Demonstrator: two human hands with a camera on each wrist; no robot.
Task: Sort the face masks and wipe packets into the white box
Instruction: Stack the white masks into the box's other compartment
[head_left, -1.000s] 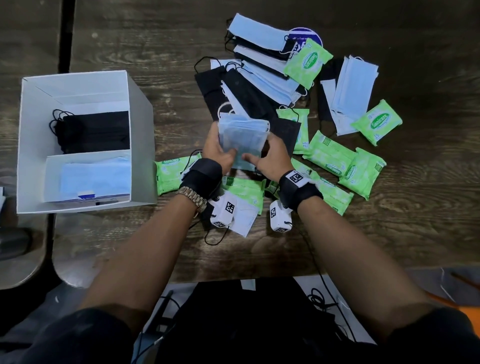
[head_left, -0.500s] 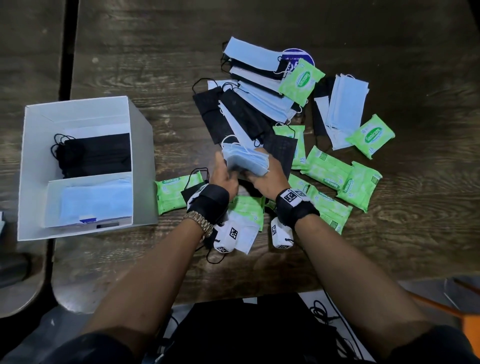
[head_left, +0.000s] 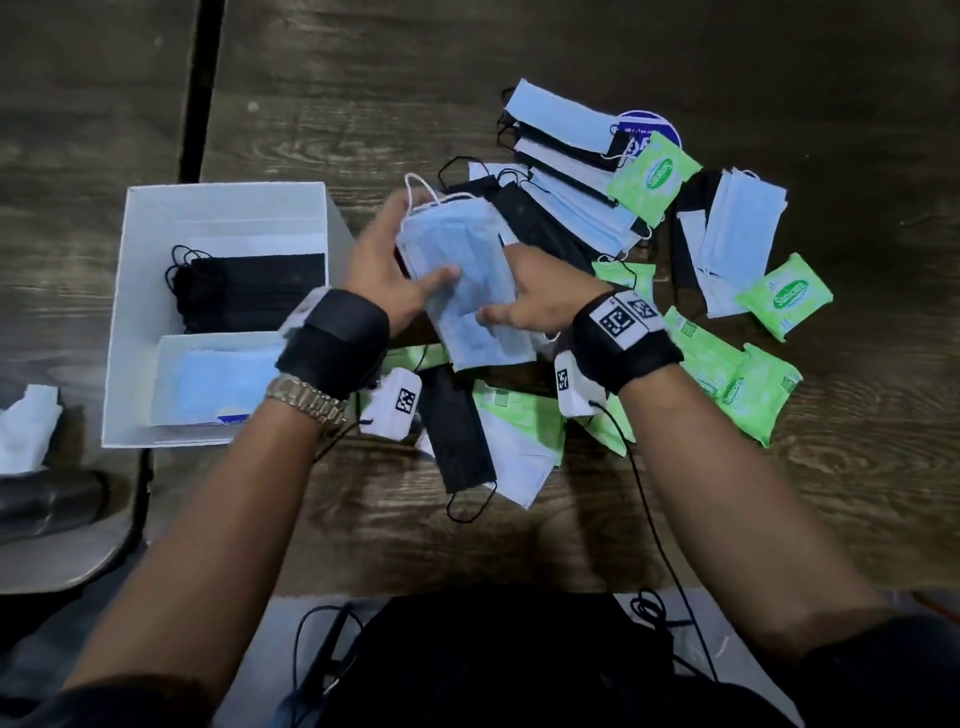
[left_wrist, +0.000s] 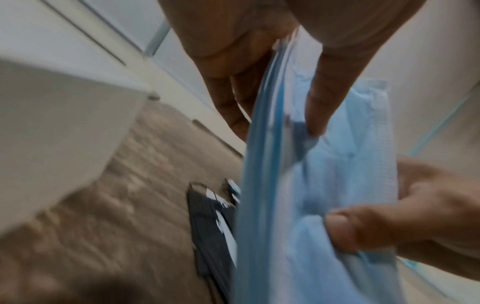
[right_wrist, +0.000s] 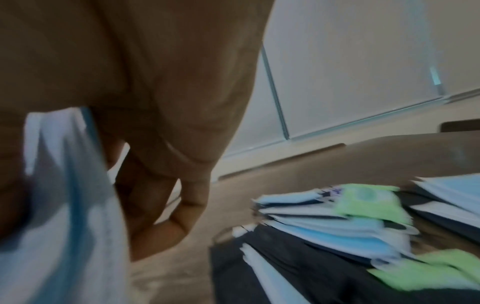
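Observation:
Both hands hold a small stack of light blue face masks (head_left: 462, 280) above the table, just right of the white box (head_left: 145, 244). My left hand (head_left: 387, 265) grips the stack's left edge, thumb on top. My right hand (head_left: 524, 299) pinches its right side. In the left wrist view the blue masks (left_wrist: 311, 205) hang between thumb and fingers. The right wrist view shows the same blue masks (right_wrist: 67, 205) at the left. Inside the box lie black masks (head_left: 249, 291) at the back and blue masks (head_left: 223, 379) in front. Green wipe packets (head_left: 737, 384) lie at the right.
A heap of blue and black masks (head_left: 571, 208) and another wipe packet (head_left: 652, 176) covers the table behind my hands. A black mask (head_left: 460, 441) and a white one lie near the front edge. A white crumpled cloth (head_left: 26, 431) sits far left. Cables trail from my wrists.
Both hands have lifted the blue mask stack and carried it left, toward the white box. The stack now tilts, with its ear loops pointing away.

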